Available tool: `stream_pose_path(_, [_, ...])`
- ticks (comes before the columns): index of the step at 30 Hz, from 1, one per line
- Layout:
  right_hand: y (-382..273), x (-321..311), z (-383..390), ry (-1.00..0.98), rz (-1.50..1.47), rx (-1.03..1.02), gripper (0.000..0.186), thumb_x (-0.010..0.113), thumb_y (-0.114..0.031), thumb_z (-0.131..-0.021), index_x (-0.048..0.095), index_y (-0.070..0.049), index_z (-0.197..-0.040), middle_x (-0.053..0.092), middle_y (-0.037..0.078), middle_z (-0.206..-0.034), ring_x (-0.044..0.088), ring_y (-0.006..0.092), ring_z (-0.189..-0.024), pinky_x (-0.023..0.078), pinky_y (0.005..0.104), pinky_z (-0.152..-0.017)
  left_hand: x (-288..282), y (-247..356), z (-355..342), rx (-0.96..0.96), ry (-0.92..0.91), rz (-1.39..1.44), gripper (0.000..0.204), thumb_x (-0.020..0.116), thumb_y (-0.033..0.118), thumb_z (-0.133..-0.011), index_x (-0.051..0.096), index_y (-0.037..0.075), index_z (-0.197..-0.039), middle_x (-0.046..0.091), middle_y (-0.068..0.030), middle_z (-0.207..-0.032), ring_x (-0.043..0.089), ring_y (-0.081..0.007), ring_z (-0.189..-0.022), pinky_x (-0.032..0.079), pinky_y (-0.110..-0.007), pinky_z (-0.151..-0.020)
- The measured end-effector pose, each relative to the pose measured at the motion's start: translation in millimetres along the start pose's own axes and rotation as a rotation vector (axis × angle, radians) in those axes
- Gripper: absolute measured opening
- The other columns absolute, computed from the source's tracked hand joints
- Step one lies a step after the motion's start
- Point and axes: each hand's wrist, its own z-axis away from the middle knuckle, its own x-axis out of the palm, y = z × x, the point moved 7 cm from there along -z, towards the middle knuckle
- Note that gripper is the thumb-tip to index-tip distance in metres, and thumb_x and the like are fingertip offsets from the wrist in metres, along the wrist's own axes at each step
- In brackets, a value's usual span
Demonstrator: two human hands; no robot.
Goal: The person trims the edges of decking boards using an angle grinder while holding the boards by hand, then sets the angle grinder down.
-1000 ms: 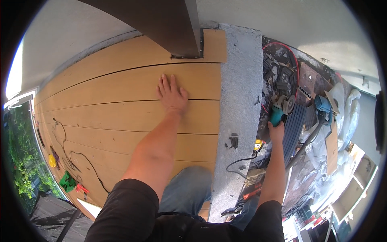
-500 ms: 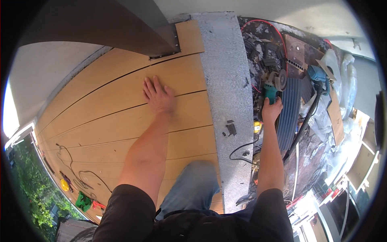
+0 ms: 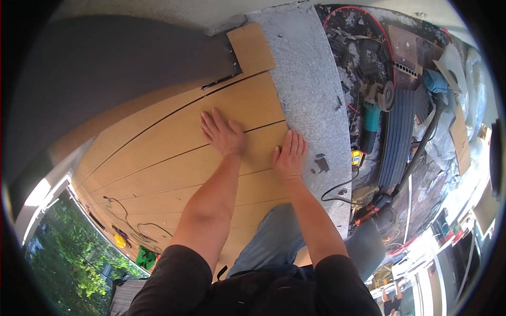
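My left hand (image 3: 223, 134) lies flat with fingers spread on tan decking boards (image 3: 174, 168), over one of the dark gaps between them. My right hand (image 3: 290, 156) rests at the boards' cut ends, where they meet a speckled grey stone strip (image 3: 303, 68); its fingers are stretched out, with the thumb a little apart. Neither hand holds anything. Beyond the strip on the right, a teal angle grinder (image 3: 372, 115) lies on the dark, littered ground, its disc at the far end.
A dark post (image 3: 132, 58) rises through the boards at far left. To the right are grooved grey planks (image 3: 396, 137), a yellow tape measure (image 3: 357, 157), a black pole-like tool (image 3: 421, 147), plastic sheeting (image 3: 474, 100) and a red cable (image 3: 387, 34). Dark scraps (image 3: 321, 164) lie on the strip.
My right hand has let go of the angle grinder and moved left onto the board ends. My left hand stays flat on the boards. The whole view has shifted.
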Motion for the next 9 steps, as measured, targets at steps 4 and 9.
stream_pose_path(4, [0.3,-4.1,-0.1,-0.022,-0.021,0.024,0.066,0.064,-0.025,-0.089,0.045,0.005,-0.145,0.050,0.021,-0.147,0.044,0.0390,-0.138,0.032,0.0557,-0.117,2.5,3.8,4.4,-0.004,-0.085,0.010,0.069,0.046,0.032,-0.098,0.031,0.005,-0.159,0.018,-0.0244,-0.169,0.012,-0.0418,-0.157,0.007,-0.056,-0.126])
stream_pose_path(9, [6.7,-0.1,1.0,-0.072,-0.052,0.060,0.069,0.066,-0.027,-0.089,0.044,0.003,-0.146,0.048,0.018,-0.150,0.040,0.0377,-0.142,0.028,0.0552,-0.120,9.0,0.8,3.9,-0.022,-0.075,-0.036,0.072,0.045,0.037,-0.100,0.024,0.006,-0.162,0.012,-0.0224,-0.171,0.007,-0.0413,-0.158,0.009,-0.057,-0.126])
